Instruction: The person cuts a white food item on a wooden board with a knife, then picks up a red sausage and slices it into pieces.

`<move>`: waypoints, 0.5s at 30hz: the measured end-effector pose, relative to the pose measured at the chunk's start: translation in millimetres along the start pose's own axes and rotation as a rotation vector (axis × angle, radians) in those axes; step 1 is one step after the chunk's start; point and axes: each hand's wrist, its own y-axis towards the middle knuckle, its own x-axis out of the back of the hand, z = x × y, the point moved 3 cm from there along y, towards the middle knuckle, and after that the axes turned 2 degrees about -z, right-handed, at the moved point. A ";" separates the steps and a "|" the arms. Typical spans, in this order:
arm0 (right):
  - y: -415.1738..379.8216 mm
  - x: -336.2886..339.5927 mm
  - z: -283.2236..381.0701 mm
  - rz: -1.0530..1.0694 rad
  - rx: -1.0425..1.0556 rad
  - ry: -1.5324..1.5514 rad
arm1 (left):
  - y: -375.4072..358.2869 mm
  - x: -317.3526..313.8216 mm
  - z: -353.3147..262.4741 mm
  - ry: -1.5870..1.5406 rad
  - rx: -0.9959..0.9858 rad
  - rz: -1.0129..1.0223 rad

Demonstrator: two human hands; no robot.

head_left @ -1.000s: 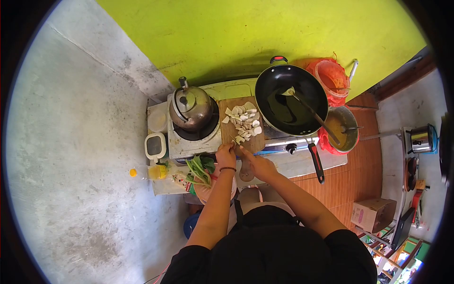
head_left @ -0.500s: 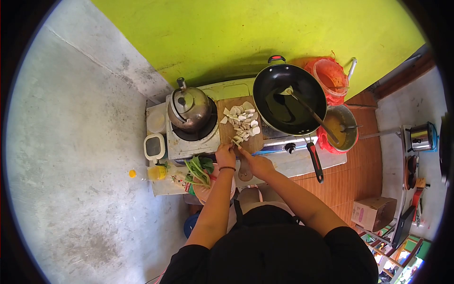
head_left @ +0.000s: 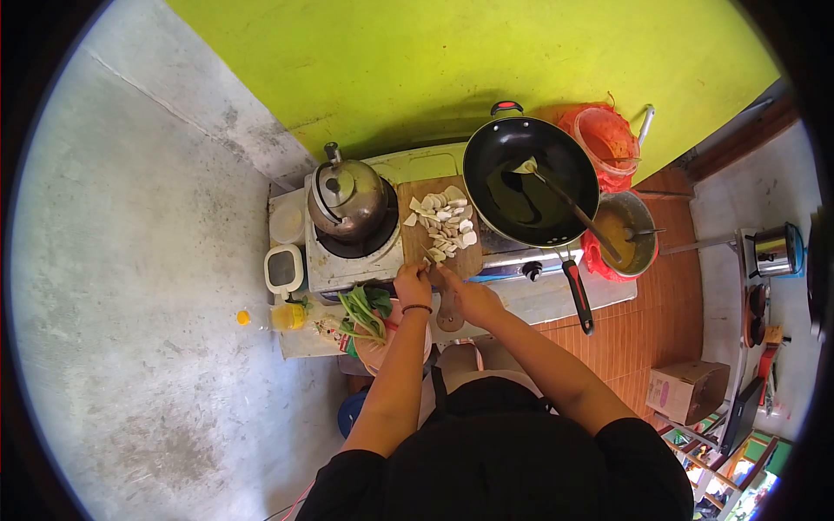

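Pale cut slices and chunks of food [head_left: 447,221] lie heaped on a wooden cutting board [head_left: 469,263]. At the board's near edge my left hand [head_left: 412,285] is closed, its fingers pinched on a small pale piece of the food. My right hand [head_left: 472,298] is closed beside it, with the thin blade of a small knife [head_left: 428,253] slanting out from its fingers towards the left. Most of the knife's handle is hidden by the hand. Below the hands, the board's rounded handle [head_left: 450,317] sticks out.
A metal kettle [head_left: 352,204] stands on the left burner. To the right are a black wok [head_left: 521,208] with a spatula [head_left: 569,204] and a pot [head_left: 630,230] of yellowish liquid. Leafy greens [head_left: 367,313] lie over a pinkish bowl [head_left: 382,354] near my left forearm.
Both hands stay close together at the board's near edge. My right hand has shifted slightly to the left, and the blade shows a little differently.
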 end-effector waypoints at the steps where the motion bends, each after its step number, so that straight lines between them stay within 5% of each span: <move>1: -2.2 1.7 0.6 -0.012 0.017 0.026 | 0.2 0.9 -0.9 0.001 0.002 0.002; 15: -4.3 -3.9 4.1 0.006 0.040 -0.046 | 1.4 2.8 -0.4 0.024 0.025 0.034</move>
